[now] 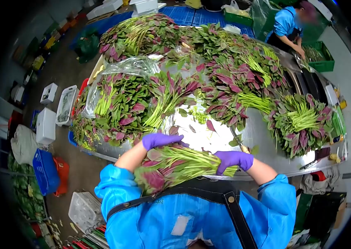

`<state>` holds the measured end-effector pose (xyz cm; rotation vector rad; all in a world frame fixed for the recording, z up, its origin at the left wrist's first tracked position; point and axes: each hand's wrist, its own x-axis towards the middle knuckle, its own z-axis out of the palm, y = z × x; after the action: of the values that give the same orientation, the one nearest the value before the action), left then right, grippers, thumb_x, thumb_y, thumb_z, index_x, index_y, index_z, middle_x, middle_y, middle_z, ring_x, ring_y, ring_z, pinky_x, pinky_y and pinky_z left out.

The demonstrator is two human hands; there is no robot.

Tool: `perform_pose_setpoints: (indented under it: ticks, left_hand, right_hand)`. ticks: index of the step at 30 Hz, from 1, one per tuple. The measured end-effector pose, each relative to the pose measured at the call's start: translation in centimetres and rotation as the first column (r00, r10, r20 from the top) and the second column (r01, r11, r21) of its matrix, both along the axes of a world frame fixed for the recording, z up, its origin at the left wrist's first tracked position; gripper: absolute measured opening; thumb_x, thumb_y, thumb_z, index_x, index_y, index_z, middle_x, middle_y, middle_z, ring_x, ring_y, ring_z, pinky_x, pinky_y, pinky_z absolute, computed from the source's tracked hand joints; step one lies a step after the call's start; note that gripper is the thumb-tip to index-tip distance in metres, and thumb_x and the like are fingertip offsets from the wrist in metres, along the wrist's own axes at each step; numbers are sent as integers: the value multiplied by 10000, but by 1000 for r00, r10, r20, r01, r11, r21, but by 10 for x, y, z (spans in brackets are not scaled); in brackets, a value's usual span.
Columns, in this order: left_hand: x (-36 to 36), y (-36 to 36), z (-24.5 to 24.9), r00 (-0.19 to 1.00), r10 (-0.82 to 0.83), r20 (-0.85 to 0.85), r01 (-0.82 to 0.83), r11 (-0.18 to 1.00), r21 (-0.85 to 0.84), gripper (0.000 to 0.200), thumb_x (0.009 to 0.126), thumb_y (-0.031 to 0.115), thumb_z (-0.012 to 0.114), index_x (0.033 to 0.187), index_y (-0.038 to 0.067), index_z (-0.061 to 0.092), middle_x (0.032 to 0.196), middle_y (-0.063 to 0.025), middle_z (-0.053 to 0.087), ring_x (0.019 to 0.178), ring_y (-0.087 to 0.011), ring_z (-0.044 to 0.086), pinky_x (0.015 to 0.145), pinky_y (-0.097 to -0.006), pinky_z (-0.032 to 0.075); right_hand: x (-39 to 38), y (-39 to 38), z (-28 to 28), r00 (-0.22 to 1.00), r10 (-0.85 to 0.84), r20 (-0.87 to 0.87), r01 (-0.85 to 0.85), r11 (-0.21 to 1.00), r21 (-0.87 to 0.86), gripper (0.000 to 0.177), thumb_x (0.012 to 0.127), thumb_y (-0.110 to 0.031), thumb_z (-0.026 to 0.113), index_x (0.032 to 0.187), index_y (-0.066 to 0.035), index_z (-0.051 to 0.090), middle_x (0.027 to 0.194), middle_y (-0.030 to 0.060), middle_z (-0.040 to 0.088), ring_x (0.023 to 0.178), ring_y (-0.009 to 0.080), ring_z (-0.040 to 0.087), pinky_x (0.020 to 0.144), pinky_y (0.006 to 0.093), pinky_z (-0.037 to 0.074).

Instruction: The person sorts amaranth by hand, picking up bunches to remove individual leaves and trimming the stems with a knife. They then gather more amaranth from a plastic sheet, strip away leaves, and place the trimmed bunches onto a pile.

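Note:
I hold a bunch of red-and-green leafy greens (171,166) against my chest, stems pointing right. My left hand (159,140), in a purple glove, rests on the top of the bunch near the leaves. My right hand (233,159), also gloved purple, is closed around the stem end. A knife (238,141) lies on the steel table (208,137) just beyond my right hand. I wear a blue coat and a dark apron.
Several piles of the same greens (233,79) cover the table, some in a clear plastic bag (130,66). Another person in blue (287,27) works at the far right by green crates (323,64). White boxes (46,124) and a blue crate (44,170) stand on the floor at left.

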<state>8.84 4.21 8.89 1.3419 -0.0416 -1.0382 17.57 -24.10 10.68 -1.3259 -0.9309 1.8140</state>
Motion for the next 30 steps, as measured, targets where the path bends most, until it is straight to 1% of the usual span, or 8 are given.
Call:
perform_pose_setpoints:
  ticks: [1,2,6,13,17,21,25,30]
  left_hand:
    - [-24,0,-7,920,167,-355,-246,950,-190,520,944,374,331,1263,-30,406,1241,-72,484,1089,-120,467,957,-231,343]
    - [-31,-3,-17,994,21,107,-1,984,-179,698,855,447,483,1329,-21,275,1263,-95,439,1161,-143,389,998,-264,276]
    - [-67,-31,-1,985,50,-164,-108,925,-365,757,682,127,700,1321,9,311,1228,-95,472,1103,-146,442,936,-270,353]
    - [-90,-56,-123,977,-205,-61,213,917,337,778,559,-3,751,1261,34,417,1185,-101,533,997,-190,541,848,-289,427]
    - [-96,-62,-175,997,-76,-28,80,981,174,767,566,-32,740,1260,38,421,1168,-104,544,990,-190,546,838,-290,435]
    - [-92,-47,-165,995,97,-30,-100,985,-138,758,572,-62,728,1259,42,425,1150,-108,556,984,-190,551,828,-292,443]
    - [-62,-38,-15,970,175,-169,-225,912,-343,761,600,-141,674,1282,43,393,1157,-105,548,1008,-181,536,815,-290,455]
    - [-72,-38,-4,916,364,-168,-401,831,-387,748,600,-133,679,1272,41,401,1147,-102,552,998,-177,537,810,-288,455]
  right_hand:
    - [7,-7,-2,990,-58,-127,45,993,-106,413,628,14,648,1033,14,564,822,80,614,699,117,565,599,247,463]
    - [15,-15,-15,977,-87,-193,58,987,-153,409,634,21,647,1033,28,556,803,94,615,683,130,574,590,251,464]
    - [25,-25,-38,965,-40,-261,-6,985,-172,401,658,53,629,1042,73,517,761,147,618,628,170,592,558,267,468]
    - [35,-4,-29,968,143,-206,-170,977,-124,340,636,71,649,963,79,555,743,132,614,621,169,591,543,278,485]
    - [39,-1,-43,945,319,-73,-321,947,-23,395,608,64,682,984,59,561,800,98,618,698,127,584,572,266,490]
    - [60,13,-39,960,222,-168,-234,971,-49,347,654,54,639,991,57,556,694,101,601,567,145,579,503,268,472]
    - [83,39,-25,977,199,72,-205,974,95,583,663,-72,734,1152,41,437,1069,148,562,996,229,540,807,330,464]
    - [70,37,11,156,-647,746,186,761,622,665,672,-327,727,1204,-35,454,1163,170,509,1063,316,495,902,366,395]
